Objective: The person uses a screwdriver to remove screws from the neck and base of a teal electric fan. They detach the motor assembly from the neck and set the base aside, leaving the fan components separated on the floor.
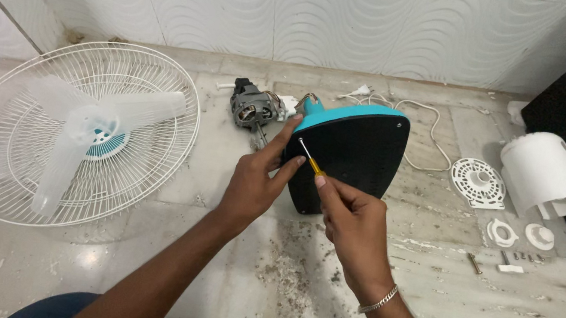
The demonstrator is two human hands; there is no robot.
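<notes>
A fan base (355, 155) with a black underside and teal rim stands tilted on its edge on the floor. My left hand (253, 177) grips its left edge and steadies it. My right hand (352, 223) holds a small screwdriver (310, 157) with a yellow handle, its metal tip touching the upper left of the black underside. A bare fan motor (253, 109) with wires lies just behind the base.
A white wire fan guard (6, 138) with translucent blades (87, 128) lies at left. At right sit a white motor cover (545, 174), a round vented plate (477, 182), small white knobs (519, 234) and screws (474, 263). A white cord (431, 141) trails behind. Dust litters the marble floor.
</notes>
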